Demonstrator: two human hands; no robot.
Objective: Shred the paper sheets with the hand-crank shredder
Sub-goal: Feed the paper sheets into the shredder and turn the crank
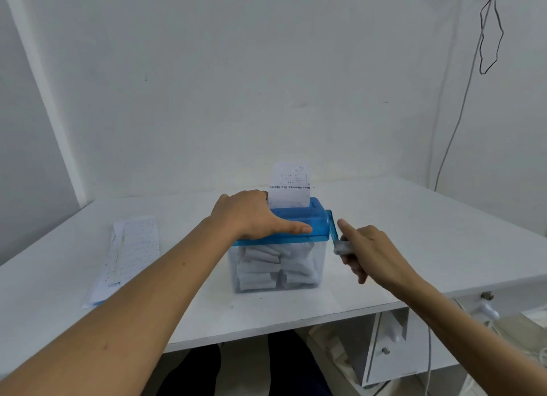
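The hand-crank shredder [318, 222] has a blue top and a clear bin [313, 265] holding shredded white paper. It stands in the middle of the white table [207, 301]. A printed paper sheet [289, 186] sticks upright out of the shredder's slot. My left hand [248, 215] rests on the blue top, thumb stretched along its front edge, fingers over the far side. My right hand [367, 253] grips the grey knob of the blue crank [334, 231] at the shredder's right side, with the index finger pointing out.
A stack of printed paper sheets [127, 256] lies on the table to the left of the shredder. A white wall rises just behind the table. Cables [488, 40] hang at the right. A drawer unit [390, 348] stands under the table's right side.
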